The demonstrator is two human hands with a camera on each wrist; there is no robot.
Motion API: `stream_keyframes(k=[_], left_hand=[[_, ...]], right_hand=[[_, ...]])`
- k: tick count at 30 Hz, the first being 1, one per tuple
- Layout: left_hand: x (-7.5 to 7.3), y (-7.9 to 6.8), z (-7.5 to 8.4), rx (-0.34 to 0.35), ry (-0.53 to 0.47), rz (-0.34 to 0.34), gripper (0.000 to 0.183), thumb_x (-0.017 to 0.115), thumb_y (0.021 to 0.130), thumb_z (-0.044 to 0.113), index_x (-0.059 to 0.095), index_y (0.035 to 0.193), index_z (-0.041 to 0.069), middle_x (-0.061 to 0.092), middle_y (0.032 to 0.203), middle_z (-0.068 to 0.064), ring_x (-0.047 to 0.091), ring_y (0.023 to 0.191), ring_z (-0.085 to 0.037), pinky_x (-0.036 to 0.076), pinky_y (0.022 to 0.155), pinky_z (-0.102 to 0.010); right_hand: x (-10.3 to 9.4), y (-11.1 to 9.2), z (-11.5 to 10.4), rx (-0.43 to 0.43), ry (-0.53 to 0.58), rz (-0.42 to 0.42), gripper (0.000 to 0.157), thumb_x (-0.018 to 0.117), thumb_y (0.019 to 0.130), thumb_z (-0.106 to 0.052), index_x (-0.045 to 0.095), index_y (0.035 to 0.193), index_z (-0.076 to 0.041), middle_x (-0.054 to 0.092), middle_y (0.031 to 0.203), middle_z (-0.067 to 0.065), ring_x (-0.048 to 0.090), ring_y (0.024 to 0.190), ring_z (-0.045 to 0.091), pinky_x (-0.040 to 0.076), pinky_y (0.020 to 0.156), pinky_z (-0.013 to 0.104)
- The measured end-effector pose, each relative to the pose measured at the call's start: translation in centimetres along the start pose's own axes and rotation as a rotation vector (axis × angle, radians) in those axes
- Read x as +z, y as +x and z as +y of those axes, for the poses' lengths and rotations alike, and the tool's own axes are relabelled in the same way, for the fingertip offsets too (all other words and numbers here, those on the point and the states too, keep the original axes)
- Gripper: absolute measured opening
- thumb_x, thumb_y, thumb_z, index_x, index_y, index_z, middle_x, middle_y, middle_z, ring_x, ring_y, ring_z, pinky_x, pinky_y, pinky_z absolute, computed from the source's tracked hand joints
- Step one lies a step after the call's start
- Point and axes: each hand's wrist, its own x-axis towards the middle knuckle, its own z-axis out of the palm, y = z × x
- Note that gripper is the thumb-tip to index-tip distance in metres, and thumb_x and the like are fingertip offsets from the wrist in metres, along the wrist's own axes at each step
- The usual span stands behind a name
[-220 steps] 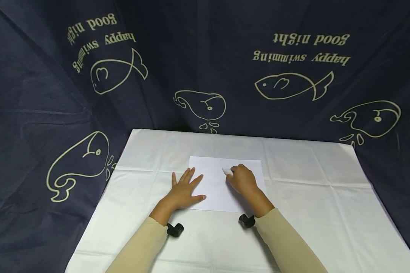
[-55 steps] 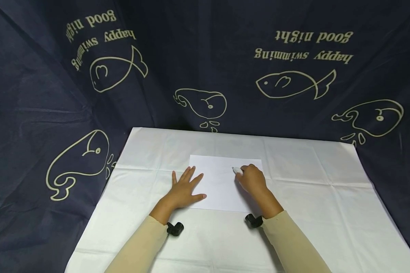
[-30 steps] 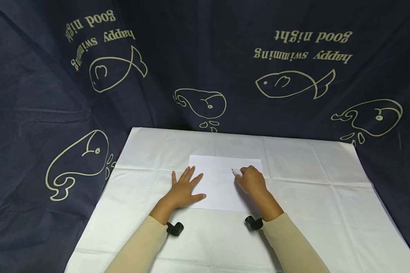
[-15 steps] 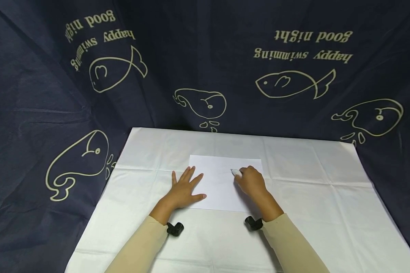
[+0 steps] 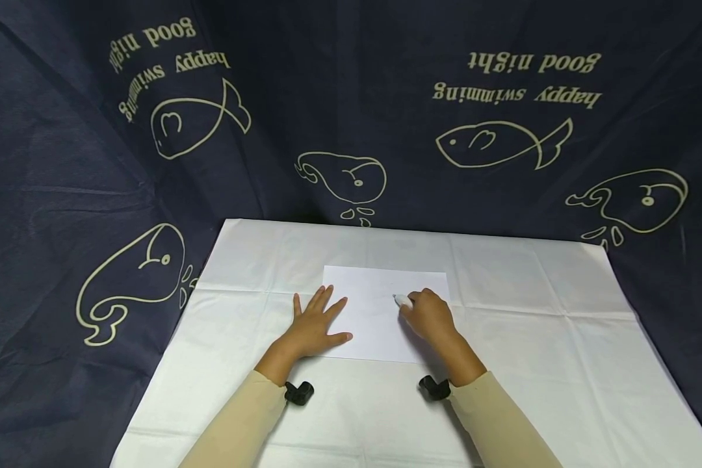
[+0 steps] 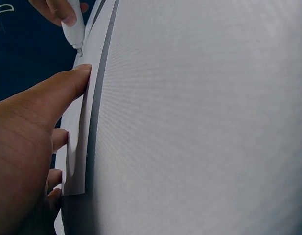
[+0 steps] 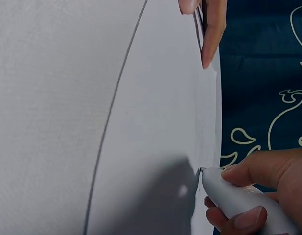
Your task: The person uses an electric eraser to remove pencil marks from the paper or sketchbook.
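Note:
A white sheet of paper (image 5: 371,318) lies on the table in the head view. My left hand (image 5: 309,330) rests flat on its left part, fingers spread. Over the right part, my right hand (image 5: 429,318) grips a white correction pen (image 5: 403,300), its narrow tip pointing left and away from me. In the right wrist view, thumb and fingers wrap the fat body of the pen (image 7: 239,198), with the tip right at the paper's surface. The left wrist view shows the pen (image 6: 74,27) beyond my left thumb (image 6: 67,88), tip downward.
A creased white cloth (image 5: 532,351) covers the table. Behind it and at the sides hangs a dark blue curtain (image 5: 409,195) with fish, whale and lettering prints. Small black cameras (image 5: 298,393) sit at both wrists.
My right hand with the correction pen moved rightward over the paper earlier, then slid slightly left and toward me in the last second. My left hand has stayed in place.

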Motion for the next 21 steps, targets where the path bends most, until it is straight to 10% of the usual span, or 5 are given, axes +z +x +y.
stream_keyframes(k=[21], left_hand=[[-0.24, -0.17, 0.28, 0.001, 0.007, -0.003, 0.081, 0.061, 0.094, 0.059, 0.032, 0.160, 0.022, 0.010, 0.171, -0.013, 0.005, 0.160, -0.032, -0.007, 0.116, -0.077]], right_hand=[[0.11, -0.09, -0.10, 0.030, -0.004, -0.002, 0.036, 0.060, 0.093, -0.018, 0.071, 0.118, 0.006, 0.068, 0.099, 0.025, 0.067, 0.084, 0.035, 0.055, 0.076, 0.051]])
